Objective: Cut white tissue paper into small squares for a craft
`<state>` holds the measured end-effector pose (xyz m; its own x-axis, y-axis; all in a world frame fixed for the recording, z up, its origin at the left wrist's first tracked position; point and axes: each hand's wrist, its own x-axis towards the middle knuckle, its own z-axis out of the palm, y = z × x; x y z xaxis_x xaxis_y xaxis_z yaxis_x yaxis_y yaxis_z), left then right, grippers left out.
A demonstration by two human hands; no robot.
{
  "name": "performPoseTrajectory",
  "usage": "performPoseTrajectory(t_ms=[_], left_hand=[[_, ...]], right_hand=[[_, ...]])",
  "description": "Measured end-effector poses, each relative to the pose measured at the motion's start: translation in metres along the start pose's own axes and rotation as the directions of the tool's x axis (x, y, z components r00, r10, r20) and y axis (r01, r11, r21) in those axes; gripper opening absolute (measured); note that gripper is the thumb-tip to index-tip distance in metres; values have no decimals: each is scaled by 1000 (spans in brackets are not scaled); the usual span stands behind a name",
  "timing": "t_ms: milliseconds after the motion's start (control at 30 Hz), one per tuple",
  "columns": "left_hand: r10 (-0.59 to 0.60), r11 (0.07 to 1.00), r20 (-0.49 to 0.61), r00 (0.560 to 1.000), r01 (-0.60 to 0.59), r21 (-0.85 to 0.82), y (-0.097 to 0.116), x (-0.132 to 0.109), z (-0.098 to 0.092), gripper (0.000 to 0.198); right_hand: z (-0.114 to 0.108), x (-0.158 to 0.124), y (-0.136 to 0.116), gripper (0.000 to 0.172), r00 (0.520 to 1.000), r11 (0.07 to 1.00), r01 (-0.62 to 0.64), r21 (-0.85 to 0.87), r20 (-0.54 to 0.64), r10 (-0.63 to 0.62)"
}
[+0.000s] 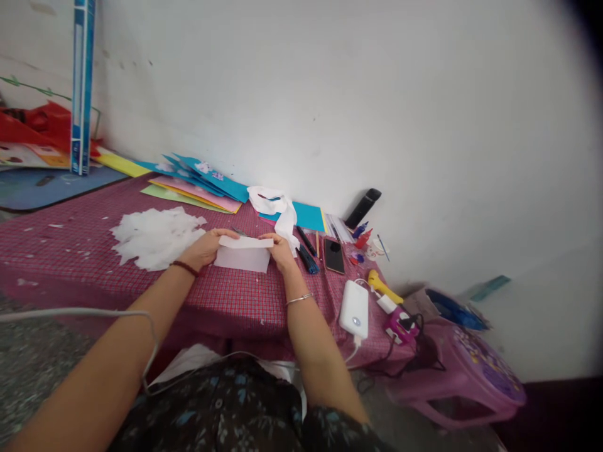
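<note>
A small white sheet of paper is held just above the checked tablecloth, its far edge folded over toward me. At its left end my left hand pinches the folded strip. My right hand grips the opposite end of the same fold. Left of my left hand lies a heap of white paper pieces. A crumpled white strip rests beyond my right hand. Close to the right wrist is a bundle of dark blue pens or sticks.
Coloured card sheets are stacked against the wall. On the right lie a phone, a white power bank with a cable, and a purple socket block. A pink stool stands past the table's right end. A cable crosses my left forearm.
</note>
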<state>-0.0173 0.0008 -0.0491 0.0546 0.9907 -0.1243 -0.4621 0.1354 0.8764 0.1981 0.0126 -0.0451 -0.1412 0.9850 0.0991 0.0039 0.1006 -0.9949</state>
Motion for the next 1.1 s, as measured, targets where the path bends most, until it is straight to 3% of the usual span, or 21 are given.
performPoseTrajectory(t_ms=[267, 433, 667, 800, 1100], left_hand=[[-18, 996, -38, 999, 22, 86, 3, -2, 1, 15], [25, 998, -54, 998, -21, 58, 4, -5, 6, 37], [-31, 995, -18, 999, 33, 99, 5, -7, 4, 25], [-16, 995, -6, 1000, 16, 94, 4, -7, 3, 23], [10, 998, 55, 998, -13, 60, 4, -8, 4, 24]], right_hand=[[1, 4, 5, 17, 1000, 1000, -9, 2, -15, 9], [-1, 7, 8, 21, 999, 1000, 11, 3, -42, -11], [0, 4, 7, 43, 1000, 1000, 2, 23, 29, -2], [1, 1, 6, 34, 997, 1000, -7, 9, 72, 6], [-1, 1, 6, 24, 1000, 1000, 18, -3, -1, -18]])
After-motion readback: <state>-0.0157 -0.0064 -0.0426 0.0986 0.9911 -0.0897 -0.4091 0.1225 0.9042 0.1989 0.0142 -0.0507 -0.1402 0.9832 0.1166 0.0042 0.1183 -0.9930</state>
